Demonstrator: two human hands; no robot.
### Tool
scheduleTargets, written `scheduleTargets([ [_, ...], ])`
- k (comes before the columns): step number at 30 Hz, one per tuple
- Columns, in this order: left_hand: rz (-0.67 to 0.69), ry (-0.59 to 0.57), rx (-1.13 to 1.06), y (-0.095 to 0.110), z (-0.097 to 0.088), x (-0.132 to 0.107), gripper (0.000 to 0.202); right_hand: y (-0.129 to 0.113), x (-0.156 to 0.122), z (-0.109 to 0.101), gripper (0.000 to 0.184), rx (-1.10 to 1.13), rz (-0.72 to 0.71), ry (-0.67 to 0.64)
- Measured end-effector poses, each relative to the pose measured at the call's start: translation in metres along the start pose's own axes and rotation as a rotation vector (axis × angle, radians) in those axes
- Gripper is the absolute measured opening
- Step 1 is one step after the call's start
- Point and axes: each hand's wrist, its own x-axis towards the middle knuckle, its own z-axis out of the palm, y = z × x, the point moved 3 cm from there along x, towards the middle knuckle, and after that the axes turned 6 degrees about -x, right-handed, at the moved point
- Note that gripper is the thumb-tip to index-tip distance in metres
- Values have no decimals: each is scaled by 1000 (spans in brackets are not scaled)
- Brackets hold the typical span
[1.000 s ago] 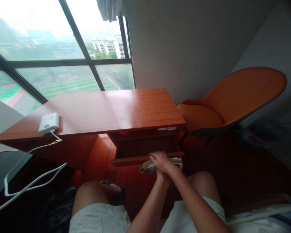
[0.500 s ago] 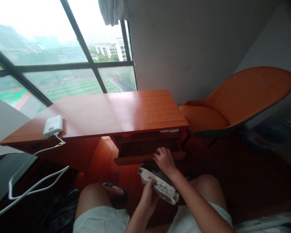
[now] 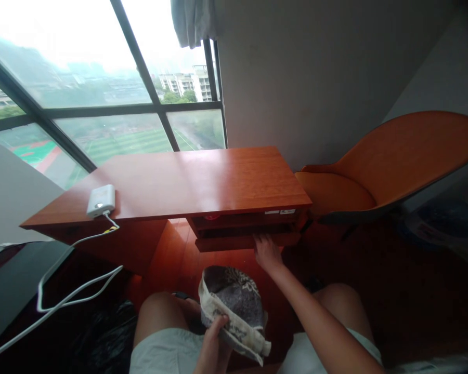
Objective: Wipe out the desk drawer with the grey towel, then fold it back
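While nearly shut, drawer (image 3: 247, 236) contents hidden.

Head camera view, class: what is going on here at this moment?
A seated person holds a crumpled, patterned cloth in the left hand above the lap. The right hand reaches forward and presses on the front of the desk's drawer, which is nearly shut. A white charger lies on the desk.

A small white plastic adapter box (image 3: 100, 200) sits at the near left of the red-brown wooden worktop (image 3: 187, 182), its white cable (image 3: 72, 283) trailing down left. A curved orange chair (image 3: 382, 166) stands right.
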Motion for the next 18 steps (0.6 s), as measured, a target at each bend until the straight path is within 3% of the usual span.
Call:
scheduleTargets([
  [12,-11,-74,28,6,-11,-4,19,10,13,8,45,363,178,-125],
  [16,-31,-122,17,17,-3,-16,37,1,8,14,30,636,155,-307],
  [18,-46,-91,19,22,1,-21,48,-8,2,14,38,783,105,-421],
])
